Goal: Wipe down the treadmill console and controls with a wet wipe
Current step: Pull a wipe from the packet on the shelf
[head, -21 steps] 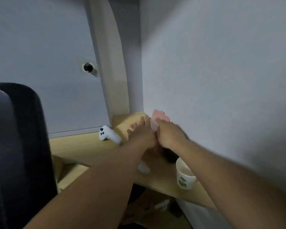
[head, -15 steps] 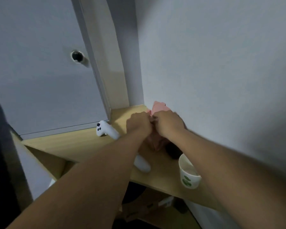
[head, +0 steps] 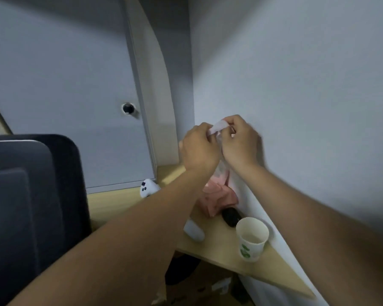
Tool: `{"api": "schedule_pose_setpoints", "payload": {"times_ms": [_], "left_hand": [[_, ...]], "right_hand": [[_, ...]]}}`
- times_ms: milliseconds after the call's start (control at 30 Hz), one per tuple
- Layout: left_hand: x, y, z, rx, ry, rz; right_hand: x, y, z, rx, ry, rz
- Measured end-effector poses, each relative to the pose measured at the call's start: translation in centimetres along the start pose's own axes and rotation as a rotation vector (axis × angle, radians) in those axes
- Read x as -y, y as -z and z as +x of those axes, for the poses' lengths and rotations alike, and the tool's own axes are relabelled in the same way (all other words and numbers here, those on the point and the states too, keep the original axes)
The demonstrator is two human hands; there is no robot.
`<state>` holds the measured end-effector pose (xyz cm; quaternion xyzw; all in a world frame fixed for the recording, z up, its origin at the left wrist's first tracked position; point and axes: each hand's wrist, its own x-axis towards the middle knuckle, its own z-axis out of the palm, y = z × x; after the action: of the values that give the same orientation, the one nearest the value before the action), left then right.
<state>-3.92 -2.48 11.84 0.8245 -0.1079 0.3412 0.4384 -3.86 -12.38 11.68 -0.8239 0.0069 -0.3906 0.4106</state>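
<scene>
My left hand (head: 198,149) and my right hand (head: 239,142) are raised together in front of the wall, both pinching the top edge of a pale wet wipe (head: 218,127). The wipe hangs down between the hands, its lower part blurred, toward a pink wipe pack (head: 217,195) lying on the wooden shelf (head: 221,246). A dark padded panel (head: 31,195) fills the left edge; I cannot tell whether it belongs to the treadmill console.
On the shelf stand a white paper cup with green print (head: 251,238), a black oval object (head: 230,216) and a white controller (head: 148,187) partly hidden by my left forearm. A wall runs along the right, and a grey door with a round knob (head: 127,108) stands behind.
Both hands have risen from the pink pack on the shelf, drawing a pale wipe up out of it. The camera has tilted, bringing the dark panel back into view at left.
</scene>
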Motion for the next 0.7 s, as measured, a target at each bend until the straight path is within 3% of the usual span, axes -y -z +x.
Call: {"api": "schedule_pose_setpoints", "payload": {"times_ms": [267,367,467,567,700], "left_hand": [[-9.3,12.7,-1.4,0.115,0.073,-0.459],[-10.1,18.6,-3.1,0.25,0.077,-0.479],[-8.8,24.4,-5.1,0.378,0.064,-0.489],[-6.1,29.9,-6.6,0.436,0.072,-0.481],[-2.2,36.8,-8.8,0.421,0.063,-0.408]], "right_hand": [[11.8,8.9,-2.5,-0.093,-0.173,0.592],[15.8,11.2,-5.5,-0.061,-0.148,0.609],[19.1,12.4,-8.7,0.108,-0.145,0.606],[22.0,11.6,-11.5,0.262,-0.136,0.569],[24.8,8.2,-14.7,0.264,-0.128,0.514]]}}
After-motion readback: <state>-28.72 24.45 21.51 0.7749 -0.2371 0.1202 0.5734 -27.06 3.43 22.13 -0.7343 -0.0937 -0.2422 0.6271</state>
